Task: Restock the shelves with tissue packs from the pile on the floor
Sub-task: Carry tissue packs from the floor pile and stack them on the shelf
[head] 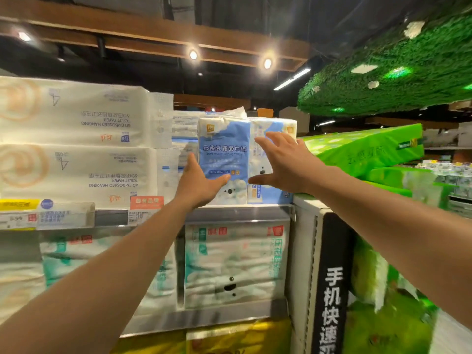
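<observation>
Two blue tissue packs are stood upright, side by side and touching, at the right end of the top shelf (242, 213). The left pack (224, 149) is met by the left hand (201, 182): straight fingers are laid up along its left side and the thumb is stretched across its lower front. The right hand (286, 162) is spread wide, its fingers and thumb fanned over the front of the right pack (274, 126); whether the palm is pressed on cannot be told.

To the left on the same shelf, two large white toilet-paper packs (76, 116) are stacked one on the other, with their print upside down. Price tags (18, 213) are fixed along the shelf's front rail.

The shelf below (204, 320) is filled with white and teal packs (235, 264), set upright behind a clear front lip. Under it, yellow packs (237, 338) are partly seen.

Past a black sign panel (332, 290) to the right, green packs (365, 149) are piled flat on a neighbouring display
</observation>
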Action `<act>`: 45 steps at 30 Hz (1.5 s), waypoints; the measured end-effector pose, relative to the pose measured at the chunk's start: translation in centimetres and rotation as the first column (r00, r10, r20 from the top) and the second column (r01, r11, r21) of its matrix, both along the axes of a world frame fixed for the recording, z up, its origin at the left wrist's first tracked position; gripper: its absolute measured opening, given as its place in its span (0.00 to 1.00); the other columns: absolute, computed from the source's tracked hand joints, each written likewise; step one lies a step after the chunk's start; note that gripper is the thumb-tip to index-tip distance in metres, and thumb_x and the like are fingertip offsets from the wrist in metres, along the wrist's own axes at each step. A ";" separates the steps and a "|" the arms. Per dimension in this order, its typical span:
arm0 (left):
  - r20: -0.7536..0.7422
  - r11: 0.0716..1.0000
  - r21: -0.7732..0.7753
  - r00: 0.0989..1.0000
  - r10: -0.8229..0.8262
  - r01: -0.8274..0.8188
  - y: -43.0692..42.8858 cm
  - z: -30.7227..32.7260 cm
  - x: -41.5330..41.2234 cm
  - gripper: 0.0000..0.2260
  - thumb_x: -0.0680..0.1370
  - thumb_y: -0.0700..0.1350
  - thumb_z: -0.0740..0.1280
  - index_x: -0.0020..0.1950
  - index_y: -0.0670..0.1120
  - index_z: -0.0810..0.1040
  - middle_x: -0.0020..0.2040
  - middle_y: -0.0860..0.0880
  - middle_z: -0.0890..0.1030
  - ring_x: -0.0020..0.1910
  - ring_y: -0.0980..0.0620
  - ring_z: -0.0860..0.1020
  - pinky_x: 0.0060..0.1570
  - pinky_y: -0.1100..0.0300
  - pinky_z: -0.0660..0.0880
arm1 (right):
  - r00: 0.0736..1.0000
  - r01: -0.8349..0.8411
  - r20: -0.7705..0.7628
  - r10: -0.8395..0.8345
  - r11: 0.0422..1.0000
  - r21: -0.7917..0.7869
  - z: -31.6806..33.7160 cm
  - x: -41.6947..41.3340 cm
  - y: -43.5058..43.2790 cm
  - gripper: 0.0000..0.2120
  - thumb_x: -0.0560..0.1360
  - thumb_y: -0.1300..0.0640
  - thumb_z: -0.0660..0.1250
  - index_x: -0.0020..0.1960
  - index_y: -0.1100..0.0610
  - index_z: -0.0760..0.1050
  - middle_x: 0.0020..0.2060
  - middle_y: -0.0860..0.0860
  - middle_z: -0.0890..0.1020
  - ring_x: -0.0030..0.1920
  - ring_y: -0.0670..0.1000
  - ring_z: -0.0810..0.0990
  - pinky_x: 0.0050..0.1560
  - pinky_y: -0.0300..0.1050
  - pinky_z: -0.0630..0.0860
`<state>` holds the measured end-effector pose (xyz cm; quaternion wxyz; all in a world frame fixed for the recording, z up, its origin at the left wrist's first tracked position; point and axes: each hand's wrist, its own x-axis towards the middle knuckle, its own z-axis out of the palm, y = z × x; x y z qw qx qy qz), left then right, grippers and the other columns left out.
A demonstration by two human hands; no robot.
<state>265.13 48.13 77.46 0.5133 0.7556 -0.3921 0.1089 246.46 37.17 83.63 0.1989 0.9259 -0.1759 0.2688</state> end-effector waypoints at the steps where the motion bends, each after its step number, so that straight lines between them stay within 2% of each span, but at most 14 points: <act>1: 0.046 1.000 0.013 0.999 -0.013 0.013 0.9 -0.4 -1.3 0.48 0.75 0.57 0.74 0.82 0.46 0.45 0.81 0.46 0.57 0.78 0.43 0.61 0.71 0.50 0.64 | 1.000 -0.002 -0.008 0.002 1.000 -0.004 -0.5 -1.1 0.6 0.47 0.74 0.31 0.66 0.82 0.54 0.52 0.81 0.57 0.56 0.80 0.59 0.54 0.76 0.67 0.57; 4: 0.167 0.984 0.161 0.981 -0.098 0.071 3.3 -1.8 -5.6 0.46 0.72 0.58 0.76 0.81 0.49 0.53 0.79 0.47 0.62 0.75 0.45 0.65 0.67 0.55 0.65 | 0.999 0.025 -0.045 -0.026 1.000 -0.013 -2.0 -4.4 2.1 0.47 0.74 0.31 0.66 0.81 0.54 0.53 0.80 0.57 0.57 0.80 0.60 0.55 0.75 0.67 0.59; 9: 0.313 0.904 0.402 0.907 -0.281 0.142 5.5 -3.2 -12.3 0.43 0.73 0.62 0.73 0.81 0.51 0.56 0.80 0.48 0.61 0.77 0.47 0.62 0.72 0.55 0.61 | 0.987 0.128 -0.107 -0.123 0.991 0.041 -4.8 -11.4 4.2 0.46 0.74 0.30 0.65 0.82 0.52 0.52 0.81 0.55 0.56 0.80 0.58 0.54 0.75 0.64 0.61; 14: 0.447 0.850 0.487 0.779 -0.440 0.201 6.0 -4.5 -18.7 0.41 0.73 0.64 0.71 0.79 0.47 0.61 0.77 0.46 0.66 0.75 0.47 0.65 0.73 0.56 0.60 | 0.961 0.258 -0.138 -0.239 0.956 0.143 -8.9 -19.3 6.4 0.44 0.74 0.29 0.63 0.81 0.52 0.56 0.79 0.56 0.61 0.79 0.59 0.59 0.74 0.64 0.63; 16: 0.492 0.815 0.542 0.708 -0.507 0.207 6.0 -5.4 -21.4 0.44 0.72 0.71 0.67 0.79 0.47 0.62 0.77 0.45 0.66 0.74 0.45 0.66 0.74 0.54 0.60 | 0.951 0.303 -0.136 -0.277 0.924 0.233 -11.1 -23.0 7.3 0.43 0.74 0.28 0.61 0.80 0.52 0.60 0.77 0.54 0.66 0.76 0.59 0.64 0.73 0.64 0.65; 18: 0.540 0.791 0.578 0.634 -0.554 0.199 5.9 -7.1 -24.3 0.49 0.67 0.79 0.57 0.80 0.48 0.62 0.78 0.43 0.64 0.76 0.44 0.63 0.76 0.51 0.60 | 0.927 0.374 -0.148 -0.344 0.877 0.303 -13.6 -27.0 8.4 0.44 0.72 0.24 0.53 0.77 0.52 0.65 0.73 0.54 0.70 0.72 0.59 0.69 0.70 0.62 0.69; 21: 0.517 0.700 0.688 0.546 -0.659 0.193 5.9 -10.5 -29.4 0.48 0.67 0.79 0.50 0.80 0.51 0.60 0.80 0.45 0.61 0.79 0.44 0.58 0.77 0.47 0.57 | 0.862 0.506 -0.221 -0.456 0.772 0.384 -18.6 -34.0 9.4 0.53 0.64 0.18 0.41 0.76 0.50 0.66 0.73 0.55 0.70 0.72 0.60 0.69 0.70 0.62 0.69; 23: 0.496 0.641 0.743 0.486 -0.720 0.191 5.0 -12.8 -32.8 0.47 0.68 0.78 0.47 0.81 0.54 0.57 0.81 0.46 0.57 0.80 0.44 0.55 0.77 0.42 0.54 | 0.798 0.601 -0.260 -0.543 0.686 0.410 -22.1 -39.0 10.1 0.49 0.68 0.19 0.44 0.78 0.49 0.64 0.77 0.55 0.66 0.76 0.60 0.64 0.73 0.63 0.65; 25: 0.451 0.570 0.794 0.425 -0.784 0.209 3.5 -14.9 -36.6 0.45 0.70 0.78 0.47 0.81 0.54 0.56 0.82 0.47 0.55 0.80 0.45 0.52 0.77 0.40 0.52 | 0.721 0.686 -0.304 -0.622 0.583 0.435 -24.9 -43.8 10.9 0.47 0.70 0.21 0.45 0.79 0.49 0.63 0.79 0.54 0.63 0.78 0.58 0.60 0.75 0.63 0.61; 29: 0.378 0.449 0.850 0.274 -0.884 0.277 -0.5 -19.3 -46.4 0.41 0.74 0.76 0.50 0.81 0.54 0.56 0.81 0.46 0.56 0.80 0.44 0.54 0.77 0.41 0.51 | 0.608 0.759 -0.284 -0.742 0.437 0.483 -29.4 -53.9 12.1 0.59 0.61 0.15 0.34 0.77 0.50 0.67 0.77 0.56 0.66 0.76 0.60 0.63 0.73 0.65 0.64; 34: 0.335 0.315 0.872 0.014 -0.942 0.374 -6.5 -24.0 -61.3 0.40 0.74 0.75 0.54 0.80 0.52 0.58 0.80 0.44 0.61 0.78 0.43 0.60 0.75 0.40 0.59 | 0.419 0.799 -0.314 -0.852 0.181 0.574 -32.9 -67.7 13.1 0.41 0.74 0.25 0.54 0.79 0.49 0.64 0.79 0.56 0.62 0.79 0.59 0.58 0.76 0.64 0.60; 38: 0.318 0.218 0.838 -0.125 -0.940 0.499 -10.3 -25.6 -73.7 0.46 0.69 0.76 0.48 0.79 0.49 0.63 0.77 0.44 0.66 0.76 0.44 0.64 0.73 0.44 0.63 | 0.290 0.796 -0.307 -0.906 0.050 0.603 -33.4 -78.7 12.8 0.46 0.70 0.23 0.54 0.79 0.50 0.64 0.80 0.56 0.61 0.80 0.59 0.57 0.77 0.61 0.58; 41: 0.282 0.157 0.825 -0.156 -0.947 0.543 -13.5 -26.5 -82.1 0.50 0.65 0.77 0.42 0.80 0.51 0.60 0.79 0.45 0.62 0.78 0.46 0.60 0.75 0.42 0.60 | 0.241 0.771 -0.306 -0.921 -0.009 0.636 -33.1 -86.1 12.1 0.50 0.66 0.22 0.53 0.79 0.50 0.63 0.81 0.55 0.59 0.81 0.57 0.55 0.78 0.61 0.57; 45: 0.208 0.052 0.827 -0.219 -0.953 0.560 -17.4 -27.7 -92.7 0.51 0.63 0.78 0.41 0.81 0.53 0.56 0.81 0.46 0.57 0.80 0.47 0.55 0.77 0.41 0.55 | 0.134 0.751 -0.372 -0.919 -0.151 0.643 -33.1 -95.5 10.6 0.48 0.68 0.22 0.56 0.81 0.47 0.60 0.82 0.52 0.56 0.81 0.55 0.52 0.78 0.65 0.55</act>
